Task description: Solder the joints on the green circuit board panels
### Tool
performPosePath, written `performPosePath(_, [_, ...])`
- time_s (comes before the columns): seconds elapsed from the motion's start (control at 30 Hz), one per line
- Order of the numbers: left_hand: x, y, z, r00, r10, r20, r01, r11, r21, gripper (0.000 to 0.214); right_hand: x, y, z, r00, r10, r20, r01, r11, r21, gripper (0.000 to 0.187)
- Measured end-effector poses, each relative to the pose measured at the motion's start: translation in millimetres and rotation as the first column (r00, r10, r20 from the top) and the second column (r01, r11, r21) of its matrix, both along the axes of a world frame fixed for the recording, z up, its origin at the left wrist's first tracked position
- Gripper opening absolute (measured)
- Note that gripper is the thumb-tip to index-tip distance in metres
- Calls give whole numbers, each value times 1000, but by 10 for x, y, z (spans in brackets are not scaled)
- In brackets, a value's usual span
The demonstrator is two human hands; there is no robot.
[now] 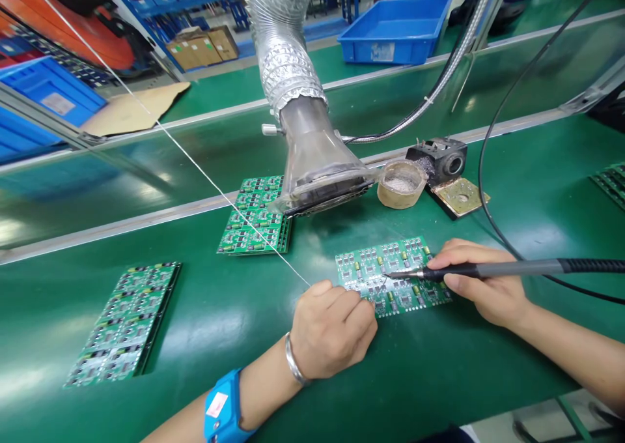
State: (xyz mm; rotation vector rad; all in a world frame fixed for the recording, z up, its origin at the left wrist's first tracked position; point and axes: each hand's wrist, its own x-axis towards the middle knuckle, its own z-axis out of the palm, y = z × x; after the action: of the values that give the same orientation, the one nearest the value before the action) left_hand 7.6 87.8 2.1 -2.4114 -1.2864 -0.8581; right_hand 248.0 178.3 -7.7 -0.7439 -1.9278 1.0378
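A green circuit board [390,275] lies on the green bench in front of me. My right hand [481,280] grips a soldering iron [488,271] like a pen, its tip resting on the board's middle. My left hand [332,329] is closed at the board's left edge, pinching a thin solder wire [195,163] that runs up to the far left. A blue wrist strap [223,409] and a metal bangle sit on my left wrist.
A clear fume hood on a foil duct [312,156] hangs just behind the board. More circuit boards lie in stacks at centre [254,216], left [127,320] and far right [612,181]. An iron stand with sponge [446,169] and a tip-cleaner pot [401,182] sit behind. A blue bin [395,29] is beyond.
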Motion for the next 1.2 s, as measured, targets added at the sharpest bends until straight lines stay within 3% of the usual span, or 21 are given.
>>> performPosePath(0.27, [19,0,16,1000,24,-14,-24,1000,-12,29,3,-14,-11,995,-23,-93,20,999,-36,13])
performPosePath(0.57, [160,77,157,1000,-5,5,5,999,-32,28,253,109,-51,978,-130,-165,91,970,-225,17])
performPosePath(0.7, [252,181,70,999,-39,-12,39,999,-2,26,284,126,-71,966,-139,-220,95,975,-201,16])
performPosePath(0.8, [250,198,16,999,-33,-12,33,999,0,27,271,107,-77,981,-89,-174,63,987,-147,13])
performPosePath(1.2, [240,221,-10,999,-37,-32,36,999,-22,30,223,91,12,996,-65,-54,60,995,-79,12])
